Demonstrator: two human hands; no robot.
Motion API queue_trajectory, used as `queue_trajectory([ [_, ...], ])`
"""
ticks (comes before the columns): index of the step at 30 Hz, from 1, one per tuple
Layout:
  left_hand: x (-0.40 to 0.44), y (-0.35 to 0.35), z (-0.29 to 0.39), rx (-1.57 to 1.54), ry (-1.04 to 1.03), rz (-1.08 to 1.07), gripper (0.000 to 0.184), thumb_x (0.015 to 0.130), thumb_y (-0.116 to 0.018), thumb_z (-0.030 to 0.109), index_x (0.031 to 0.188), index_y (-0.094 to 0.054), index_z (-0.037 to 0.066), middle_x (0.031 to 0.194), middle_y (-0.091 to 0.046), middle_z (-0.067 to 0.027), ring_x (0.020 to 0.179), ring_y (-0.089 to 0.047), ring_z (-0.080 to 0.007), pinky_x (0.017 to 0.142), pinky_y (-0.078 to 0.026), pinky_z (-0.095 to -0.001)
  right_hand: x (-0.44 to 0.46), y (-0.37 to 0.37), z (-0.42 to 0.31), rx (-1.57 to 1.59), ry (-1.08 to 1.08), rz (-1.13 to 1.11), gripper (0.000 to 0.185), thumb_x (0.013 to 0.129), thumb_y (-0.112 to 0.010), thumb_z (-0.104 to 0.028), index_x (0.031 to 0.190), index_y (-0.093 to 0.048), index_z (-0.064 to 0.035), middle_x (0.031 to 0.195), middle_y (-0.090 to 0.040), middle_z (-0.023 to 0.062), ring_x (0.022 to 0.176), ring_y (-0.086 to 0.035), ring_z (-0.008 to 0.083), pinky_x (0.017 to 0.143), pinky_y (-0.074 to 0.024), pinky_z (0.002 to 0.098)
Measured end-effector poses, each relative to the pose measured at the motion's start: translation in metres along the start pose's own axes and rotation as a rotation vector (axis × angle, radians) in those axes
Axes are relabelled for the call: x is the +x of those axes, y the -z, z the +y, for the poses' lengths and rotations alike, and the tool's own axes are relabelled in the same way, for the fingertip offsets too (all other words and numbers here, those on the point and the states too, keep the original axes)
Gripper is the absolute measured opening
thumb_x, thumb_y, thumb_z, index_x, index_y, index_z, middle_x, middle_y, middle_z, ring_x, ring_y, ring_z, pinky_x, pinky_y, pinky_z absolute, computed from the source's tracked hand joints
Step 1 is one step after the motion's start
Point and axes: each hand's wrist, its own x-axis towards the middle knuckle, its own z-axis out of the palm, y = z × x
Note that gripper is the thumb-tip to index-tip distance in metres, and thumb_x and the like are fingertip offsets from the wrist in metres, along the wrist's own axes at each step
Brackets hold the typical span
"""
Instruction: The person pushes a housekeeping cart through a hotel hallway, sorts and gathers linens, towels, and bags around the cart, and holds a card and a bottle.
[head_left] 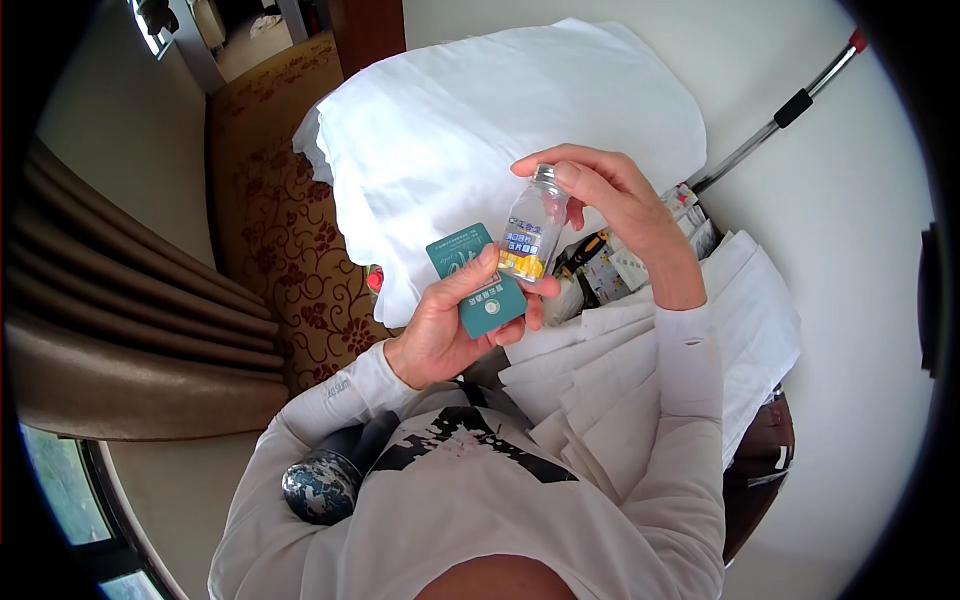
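My left hand [440, 325] is closed on a teal key-card-like card [492, 310] with white print, its thumb pressed across the face. Just right of it, a small clear bottle [535, 225] with blue lettering and a yellow pattern at its base stands slightly tilted. My right hand [615, 195] grips this bottle at its silvery neck, thumb and fingers around the top. The bottle's lower end sits against the left hand's fingers. Whether one card or two overlap under the thumb I cannot tell.
White linen [480, 110] covers a large pile ahead. Folded white sheets [600, 350] lie at my right, beside a bin of small supplies [605, 275]. A metal pole [760, 135] leans on the wall. Brown curtains [130, 300] hang left, above patterned carpet [300, 230].
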Motion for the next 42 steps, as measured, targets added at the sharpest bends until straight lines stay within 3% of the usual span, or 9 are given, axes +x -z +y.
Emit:
queue_trajectory([
  [2, 0.000, -0.005, 0.000, 0.058, -0.039, 0.063, 0.049, 0.093, -0.043, 0.047, 0.113, -0.050, 0.004, 0.099, -0.061, -0.0113, 0.077, -0.055, -0.0172, 0.055, -0.038, -0.0235, 0.001, -0.001, 0.002, -0.007, 0.010, 0.003, 0.031, 0.093, -0.045, -0.022, 0.108, -0.065, -0.0032, 0.076, -0.059, -0.0002, 0.067, -0.049, 0.0050, 0.053, -0.0397, 0.0196],
  [9, 0.002, 0.003, 0.001, 0.072, -0.024, 0.002, 0.040, 0.093, -0.046, 0.042, 0.113, -0.047, 0.008, 0.102, -0.061, -0.0129, 0.079, -0.058, -0.0141, 0.055, -0.040, -0.0220, 0.000, 0.003, 0.001, -0.034, 0.020, -0.024, 0.031, 0.091, -0.043, -0.016, 0.110, -0.064, -0.0029, 0.085, -0.063, 0.0025, 0.069, -0.051, 0.0059, 0.054, -0.0396, 0.0204],
  [11, 0.001, 0.001, 0.001, 0.138, -0.069, 0.069, 0.040, 0.091, -0.051, 0.042, 0.113, -0.048, 0.008, 0.099, -0.061, -0.0108, 0.080, -0.058, -0.0129, 0.055, -0.039, -0.0220, 0.000, 0.004, 0.000, -0.046, 0.017, -0.023, 0.032, 0.090, -0.043, -0.015, 0.111, -0.064, -0.0028, 0.085, -0.063, 0.0025, 0.070, -0.052, 0.0060, 0.054, -0.0397, 0.0205],
  [14, 0.002, 0.003, 0.001, 0.172, -0.093, 0.096, 0.045, 0.091, -0.051, 0.042, 0.119, -0.046, 0.007, 0.101, -0.059, -0.0119, 0.080, -0.056, -0.0156, 0.057, -0.039, -0.0228, 0.000, 0.005, 0.001, -0.054, 0.026, -0.030, 0.033, 0.089, -0.042, -0.012, 0.113, -0.062, -0.0024, 0.085, -0.063, 0.0025, 0.071, -0.054, 0.0063, 0.054, -0.0397, 0.0207],
  [21, 0.002, 0.001, 0.002, 0.201, -0.124, 0.145, 0.042, 0.090, -0.054, 0.038, 0.117, -0.046, 0.007, 0.099, -0.058, -0.0103, 0.083, -0.058, -0.0155, 0.057, -0.039, -0.0236, -0.001, 0.009, 0.003, -0.100, 0.003, -0.042, 0.033, 0.088, -0.043, -0.011, 0.114, -0.062, -0.0043, 0.086, -0.062, 0.0001, 0.069, -0.051, 0.0041, 0.051, -0.0381, 0.0188],
  [28, -0.001, -0.002, 0.001, 0.215, -0.148, 0.187, 0.041, 0.090, -0.054, 0.037, 0.117, -0.046, 0.007, 0.097, -0.059, -0.0101, 0.084, -0.058, -0.0156, 0.057, -0.038, -0.0240, -0.001, 0.008, 0.003, -0.117, 0.007, -0.043, 0.033, 0.087, -0.044, -0.011, 0.113, -0.063, -0.0056, 0.086, -0.062, -0.0007, 0.066, -0.049, 0.0035, 0.051, -0.0375, 0.0187],
  [30, -0.002, -0.002, 0.002, 0.207, -0.150, 0.178, 0.040, 0.091, -0.054, 0.037, 0.117, -0.046, 0.007, 0.097, -0.059, -0.0104, 0.083, -0.058, -0.0158, 0.057, -0.038, -0.0241, -0.001, 0.006, 0.006, -0.086, 0.051, 0.013, 0.029, 0.088, -0.046, -0.016, 0.110, -0.065, -0.0117, 0.067, -0.054, -0.0037, 0.052, -0.038, 0.0033, 0.046, -0.0328, 0.0197],
  [42, -0.006, -0.005, -0.002, 0.233, -0.172, 0.147, 0.039, 0.091, -0.054, 0.031, 0.122, -0.046, 0.008, 0.103, -0.058, -0.0139, 0.084, -0.057, -0.0175, 0.057, -0.039, -0.0254, -0.003, 0.007, 0.002, -0.044, 0.095, -0.034, 0.029, 0.089, -0.045, -0.013, 0.110, -0.066, -0.0119, 0.075, -0.060, -0.0027, 0.054, -0.042, 0.0029, 0.047, -0.0369, 0.0185],
])
